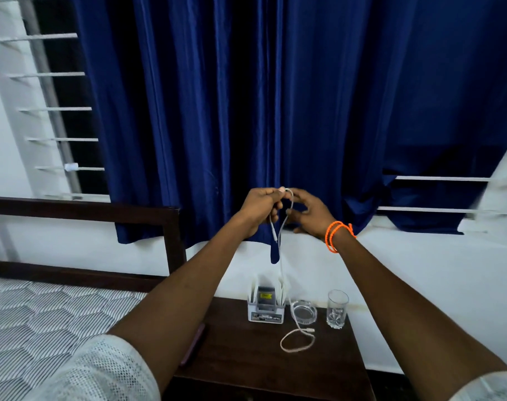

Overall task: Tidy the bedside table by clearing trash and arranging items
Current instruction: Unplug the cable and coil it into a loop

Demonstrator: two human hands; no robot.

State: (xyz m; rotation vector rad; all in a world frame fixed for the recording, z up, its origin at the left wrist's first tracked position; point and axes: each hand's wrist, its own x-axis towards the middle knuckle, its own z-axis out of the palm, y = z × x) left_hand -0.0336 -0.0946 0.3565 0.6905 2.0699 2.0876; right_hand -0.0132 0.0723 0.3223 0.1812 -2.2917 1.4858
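I hold a white charging cable (281, 250) up in front of the blue curtain. My left hand (259, 211) pinches its top bend between thumb and fingers, and one short end with a plug hangs below that hand. My right hand (308, 214), with orange bands at the wrist, is beside the cable with loosely spread fingers near the bend; whether it touches the cable is unclear. The long end drops to the dark wooden bedside table (246, 363), where it lies in a loop.
On the table's far side stand a small white organiser box (266, 311) with cards, a glass ashtray (304, 312) and a drinking glass (337, 309). A dark phone (193, 345) lies at the table's left edge. The bed (35, 316) is on the left.
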